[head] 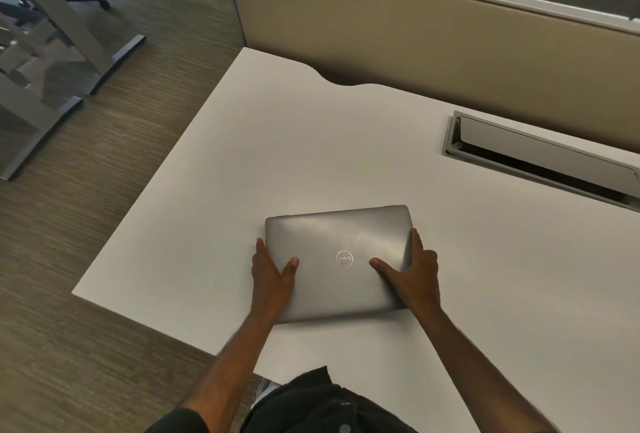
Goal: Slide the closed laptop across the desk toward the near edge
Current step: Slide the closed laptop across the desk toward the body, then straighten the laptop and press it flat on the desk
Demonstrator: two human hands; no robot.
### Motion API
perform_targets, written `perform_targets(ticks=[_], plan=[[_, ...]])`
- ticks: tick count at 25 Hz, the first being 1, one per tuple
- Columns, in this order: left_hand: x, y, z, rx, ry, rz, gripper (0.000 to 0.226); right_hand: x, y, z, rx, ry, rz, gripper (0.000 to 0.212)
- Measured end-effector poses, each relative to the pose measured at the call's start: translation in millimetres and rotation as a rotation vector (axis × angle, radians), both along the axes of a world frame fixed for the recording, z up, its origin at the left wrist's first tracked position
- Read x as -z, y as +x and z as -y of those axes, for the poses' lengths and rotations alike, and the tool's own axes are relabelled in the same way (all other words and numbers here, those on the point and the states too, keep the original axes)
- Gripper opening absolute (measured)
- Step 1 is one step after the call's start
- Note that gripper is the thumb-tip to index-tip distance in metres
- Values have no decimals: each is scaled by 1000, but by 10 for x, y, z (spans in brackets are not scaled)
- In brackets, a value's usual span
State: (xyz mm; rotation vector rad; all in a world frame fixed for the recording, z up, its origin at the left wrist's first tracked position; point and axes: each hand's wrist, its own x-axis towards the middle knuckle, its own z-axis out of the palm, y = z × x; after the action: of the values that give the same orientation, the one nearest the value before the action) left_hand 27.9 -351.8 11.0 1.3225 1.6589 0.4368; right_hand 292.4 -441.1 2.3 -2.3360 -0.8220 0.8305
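Note:
A closed grey laptop (337,242) with a round logo lies flat on the white desk (311,141), a short way in from the near edge. My left hand (272,275) clasps its left side, thumb on the lid and fingers along the edge. My right hand (412,275) clasps the right side the same way, thumb stretched over the lid toward the logo. Both forearms reach in from the bottom of the view.
An open cable hatch (540,158) is set into the desk at the back right. A beige partition (415,34) runs behind the desk. Left of the desk lies carpeted floor (104,190), with another desk's metal legs (69,51) and a chair base further back.

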Motion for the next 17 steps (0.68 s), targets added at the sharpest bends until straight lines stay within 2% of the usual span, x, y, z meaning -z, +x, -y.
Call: perform_targets(ticks=[12, 17], plan=[[-7, -31, 120, 40, 12, -21, 72, 95, -55, 249, 0, -12, 5, 120], [-17, -70, 156, 171, 24, -200, 81, 98, -75, 263, -33, 0, 61, 117]])
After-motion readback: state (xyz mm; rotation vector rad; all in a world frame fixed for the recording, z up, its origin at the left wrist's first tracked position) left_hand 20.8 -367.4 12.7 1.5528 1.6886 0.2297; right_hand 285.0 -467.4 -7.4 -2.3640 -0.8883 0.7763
